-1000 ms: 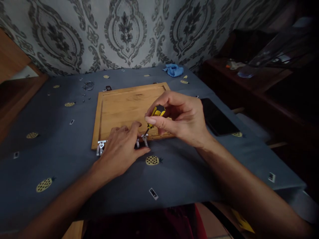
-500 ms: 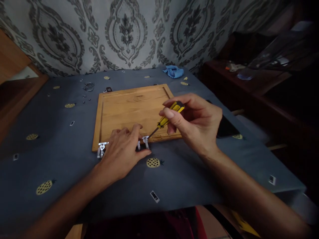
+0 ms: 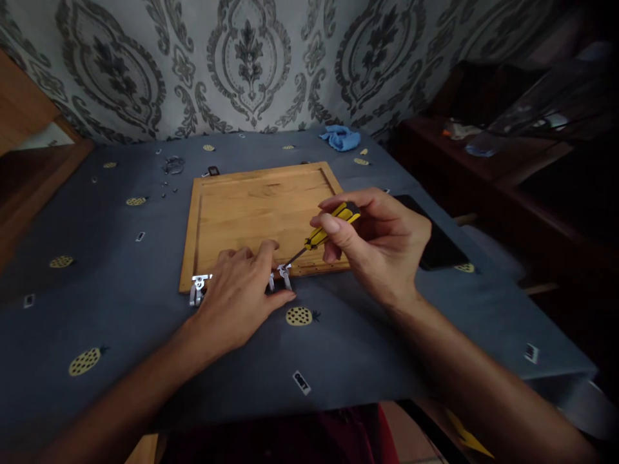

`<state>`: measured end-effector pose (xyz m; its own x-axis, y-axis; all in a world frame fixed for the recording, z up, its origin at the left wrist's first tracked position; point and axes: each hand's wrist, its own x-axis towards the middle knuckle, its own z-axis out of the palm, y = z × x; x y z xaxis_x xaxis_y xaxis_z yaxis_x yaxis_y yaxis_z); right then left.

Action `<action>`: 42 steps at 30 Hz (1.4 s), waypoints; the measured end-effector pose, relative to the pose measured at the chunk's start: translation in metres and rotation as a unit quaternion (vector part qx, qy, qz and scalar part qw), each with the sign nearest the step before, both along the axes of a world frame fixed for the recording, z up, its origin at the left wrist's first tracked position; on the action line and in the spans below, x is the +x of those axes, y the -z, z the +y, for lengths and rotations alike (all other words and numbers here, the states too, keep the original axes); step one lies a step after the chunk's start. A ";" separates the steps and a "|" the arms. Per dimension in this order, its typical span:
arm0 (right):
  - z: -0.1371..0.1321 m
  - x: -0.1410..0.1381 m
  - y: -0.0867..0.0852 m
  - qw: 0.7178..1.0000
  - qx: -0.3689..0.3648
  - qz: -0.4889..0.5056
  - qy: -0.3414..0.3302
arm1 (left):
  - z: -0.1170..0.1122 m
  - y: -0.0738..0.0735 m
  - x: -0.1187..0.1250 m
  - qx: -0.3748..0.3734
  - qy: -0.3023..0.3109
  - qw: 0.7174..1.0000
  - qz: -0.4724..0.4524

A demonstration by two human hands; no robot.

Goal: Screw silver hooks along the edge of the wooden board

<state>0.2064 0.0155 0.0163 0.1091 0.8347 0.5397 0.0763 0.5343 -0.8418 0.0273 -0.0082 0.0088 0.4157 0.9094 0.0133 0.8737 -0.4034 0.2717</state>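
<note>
A wooden cabinet door panel [image 3: 261,206] lies flat on the cloth-covered table. Silver metal hinges sit along its near edge: one hinge [image 3: 197,290] to the left of my left hand, another hinge [image 3: 285,276] by its thumb. My left hand [image 3: 239,290] lies over that edge, thumb in front and fingers on the wood, steadying the right-hand hinge; the palm hides part of the metal. Between thumb and fingertips, my right hand [image 3: 382,241] grips a yellow-and-black screwdriver [image 3: 333,225]. Its shaft slants down left, with the tip at the right-hand hinge.
Behind the panel lie a blue cloth [image 3: 341,138], a small dark object [image 3: 213,171] and a clear crumpled item [image 3: 174,165] with tiny metal pieces [image 3: 164,191] nearby. A black phone-like slab [image 3: 435,238] is beyond my right hand. The table's right edge [image 3: 522,303] slopes toward me.
The screwdriver tip has shifted slightly left onto the right-hand hinge, and that hinge looks a little tilted. The view has moved slightly; both hands keep nearly the same pose.
</note>
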 end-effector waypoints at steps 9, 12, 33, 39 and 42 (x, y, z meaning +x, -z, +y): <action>-0.001 0.010 -0.007 0.991 -0.029 -0.048 -0.118 | 0.001 -0.002 0.001 -0.003 0.003 1.000 -0.009; 0.000 0.012 -0.009 0.988 -0.028 -0.056 -0.141 | 0.001 -0.002 0.001 -0.004 0.005 1.000 -0.008; 0.003 -0.003 -0.006 0.998 -0.002 0.001 -0.070 | 0.001 -0.001 0.001 -0.005 0.005 1.000 -0.005; 0.002 0.002 0.000 0.997 -0.015 -0.006 -0.082 | 0.000 -0.002 0.001 -0.006 0.002 1.000 -0.001; 0.001 0.002 0.001 0.996 -0.009 -0.002 -0.085 | 0.000 -0.002 0.001 -0.009 0.002 1.000 -0.001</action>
<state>0.2083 0.0167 0.0158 -0.0363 0.8507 0.5244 -0.0096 0.5244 -0.8514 0.0281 -0.0078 0.0109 0.4196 0.9077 -0.0018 0.8716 -0.4023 0.2800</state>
